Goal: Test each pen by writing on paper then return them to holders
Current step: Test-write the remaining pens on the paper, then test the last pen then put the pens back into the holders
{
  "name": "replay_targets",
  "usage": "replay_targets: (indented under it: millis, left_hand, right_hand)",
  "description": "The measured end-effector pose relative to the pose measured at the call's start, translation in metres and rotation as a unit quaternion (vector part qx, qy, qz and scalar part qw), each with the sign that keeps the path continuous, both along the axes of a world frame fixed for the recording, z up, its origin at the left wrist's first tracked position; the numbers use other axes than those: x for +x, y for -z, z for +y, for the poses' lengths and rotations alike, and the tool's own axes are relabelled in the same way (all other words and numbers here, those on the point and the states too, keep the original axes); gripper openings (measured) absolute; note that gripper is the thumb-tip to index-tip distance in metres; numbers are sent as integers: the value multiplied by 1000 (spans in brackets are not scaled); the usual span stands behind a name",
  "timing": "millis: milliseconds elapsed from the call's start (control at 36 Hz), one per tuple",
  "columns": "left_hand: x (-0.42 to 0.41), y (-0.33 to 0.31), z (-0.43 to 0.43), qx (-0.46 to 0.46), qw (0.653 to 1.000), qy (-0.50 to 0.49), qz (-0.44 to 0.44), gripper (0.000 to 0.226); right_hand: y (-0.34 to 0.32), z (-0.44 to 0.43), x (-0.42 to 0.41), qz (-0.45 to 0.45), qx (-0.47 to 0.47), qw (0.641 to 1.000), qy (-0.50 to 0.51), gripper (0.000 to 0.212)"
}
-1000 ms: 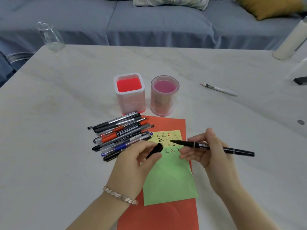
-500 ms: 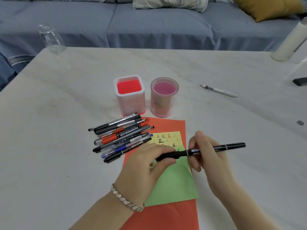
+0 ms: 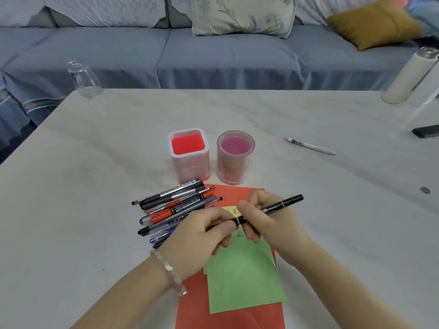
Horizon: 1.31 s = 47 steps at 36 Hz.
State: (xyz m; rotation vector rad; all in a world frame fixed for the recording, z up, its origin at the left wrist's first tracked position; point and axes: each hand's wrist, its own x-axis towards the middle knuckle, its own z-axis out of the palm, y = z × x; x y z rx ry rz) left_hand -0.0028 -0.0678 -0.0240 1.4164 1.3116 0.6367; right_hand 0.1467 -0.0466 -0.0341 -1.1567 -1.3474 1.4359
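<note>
Black marker hovers over the red sheet, left hand pinching its cap end, right hand gripping the barrel. Test marks show beneath; square holder and round holder beyond the sheet look empty, pen pile left of it unreturned.

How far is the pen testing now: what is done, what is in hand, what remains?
Done: several test characters stand on the yellow note. In hand: left hand and right hand hold the black marker. Left: the pen pile waits; square holder and round holder hold no pens.
</note>
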Motion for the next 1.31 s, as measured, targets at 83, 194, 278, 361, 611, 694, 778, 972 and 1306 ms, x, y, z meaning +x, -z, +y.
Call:
replay_targets:
  millis: [83,194,278,361,611,694,778,972,1306]
  left_hand:
    - [-13,7,5,200,944,-47,260,7]
    - [-39,41,13,235,889,-144,365,4]
    - [-58,69,14,241,853,-127,444,18]
    - [-54,73,13,251,832,-138,476,28]
    - [50,75,45,315,871,52,373,39]
    - [71,86,56,252,882,142,373,65]
    - [75,106,62,237,865,177,405,62]
    - [77,112,68,267,883,138,360,68]
    - [79,114,68,260,870,122,401,43]
  right_hand:
    - [9,9,-8,-39,-41,998,5,20]
    - [23,19,-7,-57,-98,993,29,11]
    - [32,21,3,-73,-123,989,46,9]
    - [38,20,16,-106,-126,985,47,8]
    - [45,39,82,-259,-46,960,93,19]
    - [43,57,107,-323,3,938,125,21]
    - [37,85,130,-406,44,903,131,14]
    - [40,163,167,-598,88,793,77,44]
    - [71,199,171,-670,81,736,50,31]
